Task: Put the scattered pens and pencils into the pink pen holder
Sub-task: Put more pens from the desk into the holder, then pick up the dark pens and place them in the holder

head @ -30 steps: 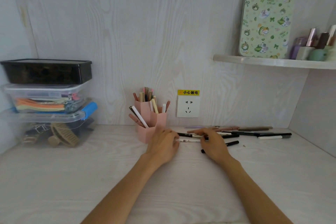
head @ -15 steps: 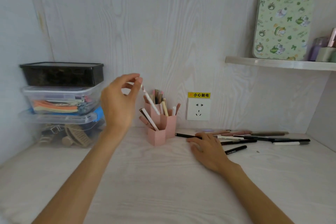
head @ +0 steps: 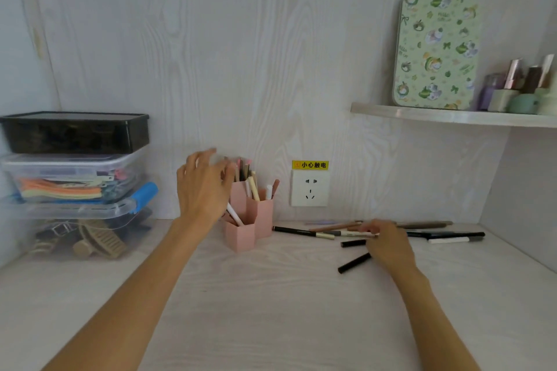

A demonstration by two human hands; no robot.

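The pink pen holder (head: 241,238) stands on the desk near the back wall, with several pens upright in its hexagonal cups. My left hand (head: 202,187) hovers just left of its top with the fingers spread and holds nothing. Scattered pens lie to the right: a black pen (head: 294,231), a short black pen (head: 354,263), a white pen (head: 449,240) and a brown pencil (head: 425,223). My right hand (head: 388,247) lies low over this pile, its fingertips touching a pale pen (head: 340,233). The hand hides part of the pile.
Stacked plastic storage boxes (head: 75,159) fill the left back corner. A wall socket (head: 309,190) sits behind the pens. A shelf (head: 452,117) at upper right carries a patterned tin (head: 437,51) and small bottles. A side wall closes the desk on the right.
My left hand lifted a white pen from the desk to the holder and has let it go; its fingers are now spread. My right hand slid right along the pile of pens.
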